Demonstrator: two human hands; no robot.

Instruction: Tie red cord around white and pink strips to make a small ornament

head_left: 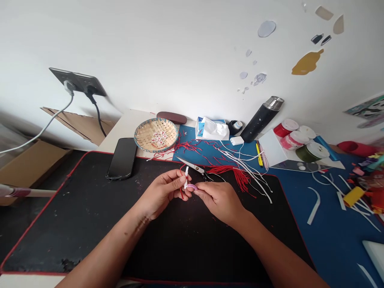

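Observation:
My left hand [166, 190] is closed in a pinch on a red cord [182, 176] with a small white piece [186, 173] on it, held just above the black mat [90, 224]. My right hand [220, 200] is closed too, its fingertips pinching a small pink-purple item [192, 187] against the cord. The two hands touch at the fingertips near the mat's far edge. Scissors [193, 166] lie just behind the hands, and a bundle of red cords [237, 174] lies to their right.
A woven basket [156, 135] with small beads and a black phone [122, 158] sit at the back left. Tissue pack [211, 129], black flask [261, 118], white strips [255, 176], tape rolls [300, 142] and craft scraps [360, 188] crowd the blue mat [336, 240] on the right.

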